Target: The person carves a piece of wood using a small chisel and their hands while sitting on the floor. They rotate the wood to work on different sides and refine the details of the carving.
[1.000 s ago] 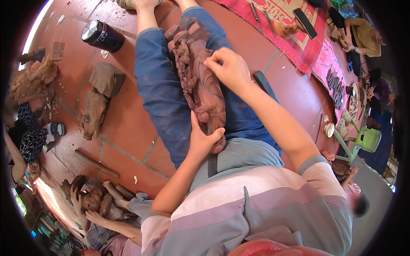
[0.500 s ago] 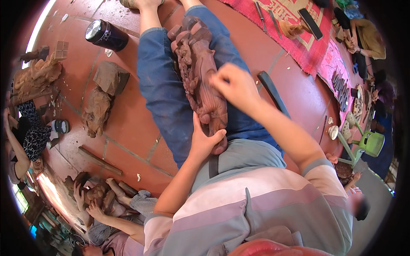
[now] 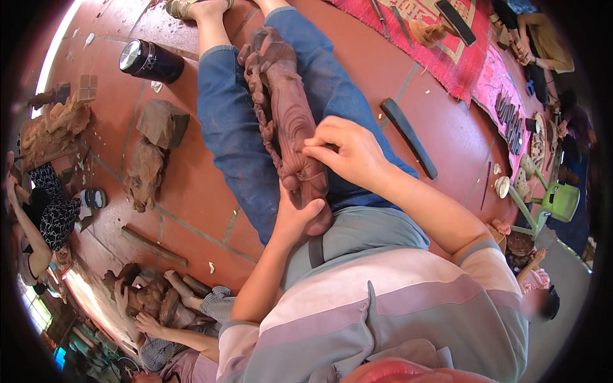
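Observation:
A reddish-brown wood carving [image 3: 290, 105] with deep folds and knobbly relief lies lengthwise on my lap, between my blue-trousered thighs. Its near end rests against my belly. My left hand [image 3: 295, 210] grips that near end, thumb on top; the other fingers are largely hidden beneath it. On the carving's right side, above its near end, my right hand [image 3: 348, 147] is closed, with thumb and fingertips pinched together against the wood. Whatever may be between those fingertips is too small or hidden to make out.
Left on the tiled floor are a dark flask [image 3: 152, 60], a wood block [image 3: 163, 123], a rough carving [image 3: 145, 172] and a wood strip [image 3: 153, 246]. A dark flat bar [image 3: 408, 137] lies right, near a red mat [image 3: 440, 70]. Another person's hands [image 3: 150, 325] work lower left.
My right hand, blurred before, has come down along the carving toward its near end and now pinches against its right side. The left hand keeps its grip. The whole view has shifted slightly.

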Available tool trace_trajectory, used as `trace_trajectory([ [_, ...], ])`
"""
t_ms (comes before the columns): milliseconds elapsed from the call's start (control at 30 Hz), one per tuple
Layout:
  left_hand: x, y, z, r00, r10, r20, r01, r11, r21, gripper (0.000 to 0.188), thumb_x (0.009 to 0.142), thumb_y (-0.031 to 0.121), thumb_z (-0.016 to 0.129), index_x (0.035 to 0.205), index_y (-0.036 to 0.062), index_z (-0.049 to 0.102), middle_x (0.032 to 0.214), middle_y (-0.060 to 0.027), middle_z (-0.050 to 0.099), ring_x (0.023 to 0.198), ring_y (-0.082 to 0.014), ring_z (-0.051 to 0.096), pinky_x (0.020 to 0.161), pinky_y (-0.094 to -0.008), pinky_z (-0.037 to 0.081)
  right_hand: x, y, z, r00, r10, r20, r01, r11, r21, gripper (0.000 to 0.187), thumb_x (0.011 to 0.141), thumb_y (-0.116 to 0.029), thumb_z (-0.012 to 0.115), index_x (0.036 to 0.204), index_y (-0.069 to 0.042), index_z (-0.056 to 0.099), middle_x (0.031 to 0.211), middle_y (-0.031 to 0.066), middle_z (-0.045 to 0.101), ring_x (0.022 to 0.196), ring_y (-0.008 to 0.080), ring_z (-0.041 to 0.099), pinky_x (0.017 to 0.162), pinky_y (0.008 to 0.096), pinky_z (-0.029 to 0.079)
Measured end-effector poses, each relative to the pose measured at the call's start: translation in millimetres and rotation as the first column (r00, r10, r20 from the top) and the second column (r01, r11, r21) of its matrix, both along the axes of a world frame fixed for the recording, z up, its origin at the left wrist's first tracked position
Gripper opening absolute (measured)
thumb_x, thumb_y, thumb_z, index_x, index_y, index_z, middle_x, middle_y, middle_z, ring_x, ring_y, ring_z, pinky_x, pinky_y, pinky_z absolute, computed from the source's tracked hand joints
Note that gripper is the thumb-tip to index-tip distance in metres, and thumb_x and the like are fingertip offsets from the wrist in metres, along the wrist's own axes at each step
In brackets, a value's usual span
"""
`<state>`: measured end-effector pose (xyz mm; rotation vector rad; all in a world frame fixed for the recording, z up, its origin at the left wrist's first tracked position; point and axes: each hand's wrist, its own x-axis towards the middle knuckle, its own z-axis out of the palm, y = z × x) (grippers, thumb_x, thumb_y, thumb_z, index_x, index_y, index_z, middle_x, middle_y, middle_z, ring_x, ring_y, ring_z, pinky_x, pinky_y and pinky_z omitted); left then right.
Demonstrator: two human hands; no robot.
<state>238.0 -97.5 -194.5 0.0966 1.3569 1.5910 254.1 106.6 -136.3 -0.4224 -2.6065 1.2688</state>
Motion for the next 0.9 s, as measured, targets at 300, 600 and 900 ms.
trace_trajectory([
  [300,-1,0,12,0.995,0.033,0.098,-0.034,0.999,0.016,0.097,0.074,0.028,0.08,0.146,0.0016,0.021,0.139,-0.0124,0.039,0.129,-0.024,0.04,0.109,-0.0358,0.032,-18,16,-21,1.0,-0.026,0.006,0.026,0.998,-0.062,0.017,0.085,-0.024,0.069,0.082,-0.007,0.069,0.085,0.0074,0.063,0.085,0.0287,0.063,0.072,0.0388,0.05],
  [600,-6,-6,0,0.965,-0.032,0.262,0.011,0.997,0.081,0.086,0.077,0.027,0.08,0.141,0.0034,0.028,0.125,-0.0078,0.046,0.114,-0.0186,0.048,0.095,-0.032,0.042,-57,24,-38,0.978,-0.181,-0.099,0.166,0.976,-0.138,0.016,0.084,-0.019,0.072,0.081,-0.003,0.067,0.079,0.0085,0.059,0.071,0.0243,0.058,0.065,0.0337,0.047],
  [900,-5,-8,2,0.975,-0.028,0.221,0.027,1.0,0.009,0.087,0.073,0.031,0.081,0.139,-0.0026,0.035,0.129,-0.0158,0.056,0.118,-0.026,0.056,0.105,-0.0374,0.042,-57,23,-45,0.969,-0.182,-0.165,0.168,0.981,-0.094,0.016,0.087,-0.022,0.068,0.081,-0.007,0.07,0.082,0.0079,0.06,0.08,0.0275,0.061,0.07,0.0367,0.049],
])
